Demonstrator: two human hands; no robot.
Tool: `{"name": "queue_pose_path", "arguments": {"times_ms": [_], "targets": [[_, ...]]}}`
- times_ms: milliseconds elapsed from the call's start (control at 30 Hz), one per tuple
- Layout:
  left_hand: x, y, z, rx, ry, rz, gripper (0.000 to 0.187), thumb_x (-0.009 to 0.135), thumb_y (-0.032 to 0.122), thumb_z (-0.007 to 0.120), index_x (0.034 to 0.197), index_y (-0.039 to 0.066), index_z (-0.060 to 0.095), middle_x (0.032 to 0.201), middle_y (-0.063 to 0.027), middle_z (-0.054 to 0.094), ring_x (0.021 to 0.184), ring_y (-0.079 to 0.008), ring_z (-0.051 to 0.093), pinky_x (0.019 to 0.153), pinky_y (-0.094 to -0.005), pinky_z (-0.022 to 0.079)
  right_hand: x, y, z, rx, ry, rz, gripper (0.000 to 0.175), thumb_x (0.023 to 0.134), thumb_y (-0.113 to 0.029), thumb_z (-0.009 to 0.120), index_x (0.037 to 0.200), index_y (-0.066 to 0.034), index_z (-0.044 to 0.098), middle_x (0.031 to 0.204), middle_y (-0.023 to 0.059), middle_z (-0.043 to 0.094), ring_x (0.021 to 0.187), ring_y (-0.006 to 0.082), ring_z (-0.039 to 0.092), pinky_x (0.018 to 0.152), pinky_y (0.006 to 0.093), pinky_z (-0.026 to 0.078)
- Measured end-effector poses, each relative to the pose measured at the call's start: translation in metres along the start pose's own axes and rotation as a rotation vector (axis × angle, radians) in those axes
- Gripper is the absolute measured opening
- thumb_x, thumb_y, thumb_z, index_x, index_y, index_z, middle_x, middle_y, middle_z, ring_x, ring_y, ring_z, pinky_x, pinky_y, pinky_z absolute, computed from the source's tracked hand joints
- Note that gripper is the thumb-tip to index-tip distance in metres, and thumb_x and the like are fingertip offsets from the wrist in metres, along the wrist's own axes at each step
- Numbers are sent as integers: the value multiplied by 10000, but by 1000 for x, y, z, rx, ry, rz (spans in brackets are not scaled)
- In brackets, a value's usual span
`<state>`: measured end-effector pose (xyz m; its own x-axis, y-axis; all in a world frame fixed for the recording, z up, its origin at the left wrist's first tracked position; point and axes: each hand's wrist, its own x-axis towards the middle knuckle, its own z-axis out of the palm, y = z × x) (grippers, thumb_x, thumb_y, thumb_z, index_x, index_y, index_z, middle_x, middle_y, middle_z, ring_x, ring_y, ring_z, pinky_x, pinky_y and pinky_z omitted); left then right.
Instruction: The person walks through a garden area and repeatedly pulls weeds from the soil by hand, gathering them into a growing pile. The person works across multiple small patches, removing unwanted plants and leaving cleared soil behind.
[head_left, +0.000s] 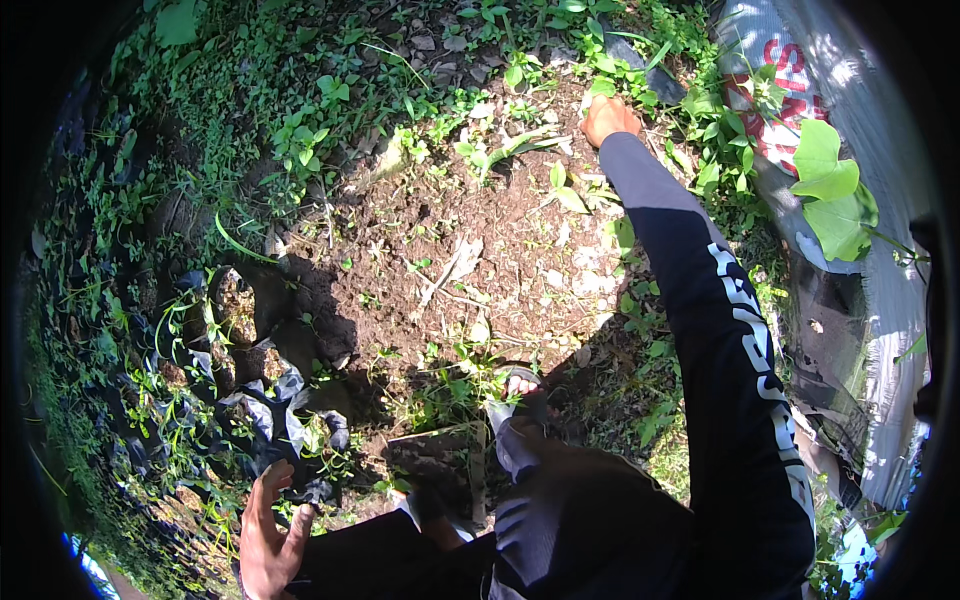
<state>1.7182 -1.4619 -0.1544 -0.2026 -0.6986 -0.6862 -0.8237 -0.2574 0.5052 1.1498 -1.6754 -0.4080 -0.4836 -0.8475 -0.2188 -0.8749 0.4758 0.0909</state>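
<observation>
My right hand (611, 121) reaches out to the far edge of a bare soil patch (517, 240), its fingers curled down among small green weeds (602, 86). The fingertips are hidden, so a grip on a stem cannot be made out. Lower left, my left hand (271, 536) is held with thumb and fingers apart and nothing between them. Just beyond it stand black plastic nursery bags (289, 405) filled with soil, some with torn or folded rims and thin grassy shoots. A pulled-looking green stalk (525, 144) lies on the soil left of my right hand.
Dry leaf litter (457, 262) and twigs lie mid-patch. Low weeds (300, 142) border it. A woven plastic sack (772, 97) bearing red print and pale sheeting (892, 315) run along the right, with a broad-leaved vine (829, 165) over them. My sandalled foot (521, 384) is on the near edge.
</observation>
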Motion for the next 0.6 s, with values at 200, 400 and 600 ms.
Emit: {"name": "queue_pose_path", "arguments": {"times_ms": [200, 400, 600], "targets": [[-6, 0, 3, -42, 32, -40, 594, 903, 390, 628, 1293, -33, 480, 1211, -199, 584, 1097, -304, 582, 960, -417, 447, 17, 13, -9, -56, 69, -130, 274, 827, -230, 569, 978, -27, 676, 1040, 247, 659, 978, 426, 641, 850, 490, 507], [-3, 4, 3, -42, 28, -26, 576, 908, 375, 623, 1288, -35, 486, 1200, -195, 585, 1088, -300, 584, 957, -410, 448, 40, 32, -18, 161, 52, 38, 330, 801, -285, 584, 1051, -88, 673, 1084, 252, 656, 1039, 422, 626, 890, 476, 502], [2, 4, 2, 6, 7, 0, 592, 909, 390, 623, 1288, -42, 484, 1205, -198, 586, 1088, -299, 587, 942, -407, 460, 63, 119, 19, -125, -44, -217, 326, 805, -332, 581, 869, -29, 680, 865, 195, 683, 847, 364, 681, 722, 460, 523]]}}
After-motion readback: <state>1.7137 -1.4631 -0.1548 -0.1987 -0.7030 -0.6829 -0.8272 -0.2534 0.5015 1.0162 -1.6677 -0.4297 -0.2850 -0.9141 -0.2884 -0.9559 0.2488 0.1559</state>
